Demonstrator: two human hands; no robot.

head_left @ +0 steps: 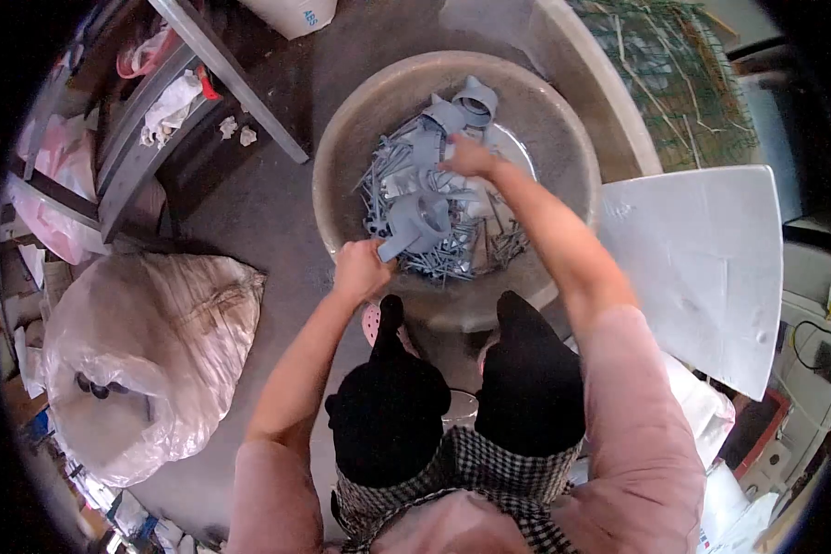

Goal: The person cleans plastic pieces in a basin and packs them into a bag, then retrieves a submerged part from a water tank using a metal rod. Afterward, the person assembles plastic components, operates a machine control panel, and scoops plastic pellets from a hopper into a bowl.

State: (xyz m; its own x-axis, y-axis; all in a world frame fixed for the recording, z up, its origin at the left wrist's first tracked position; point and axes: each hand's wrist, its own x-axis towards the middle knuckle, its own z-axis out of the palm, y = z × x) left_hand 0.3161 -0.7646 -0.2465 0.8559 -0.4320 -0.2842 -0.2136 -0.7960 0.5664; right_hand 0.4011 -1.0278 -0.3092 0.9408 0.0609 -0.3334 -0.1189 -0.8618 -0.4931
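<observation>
A wide round basin (pixel 337 180) holds a heap of thin grey plastic sticks (pixel 443 261) and several grey ring-shaped parts. My left hand (pixel 362 270), at the basin's near left edge, is closed round the handle-like end of a grey cup-shaped part (pixel 418 223). That part lies tilted above the sticks. Farther in, my right hand (pixel 472 158) has its fingers drawn together beside a grey plastic part (pixel 427 149); what they grip, if anything, is too small to make out. Another grey ring (pixel 476 102) rests near the basin's far side.
A large translucent plastic bag (pixel 189 314) stands on the floor at the left, below a metal rack (pixel 240 78). Right of the basin lies a white board (pixel 697 268). Green netting (pixel 683 83) is at the upper right, and a white sack (pixel 291 11) at the top.
</observation>
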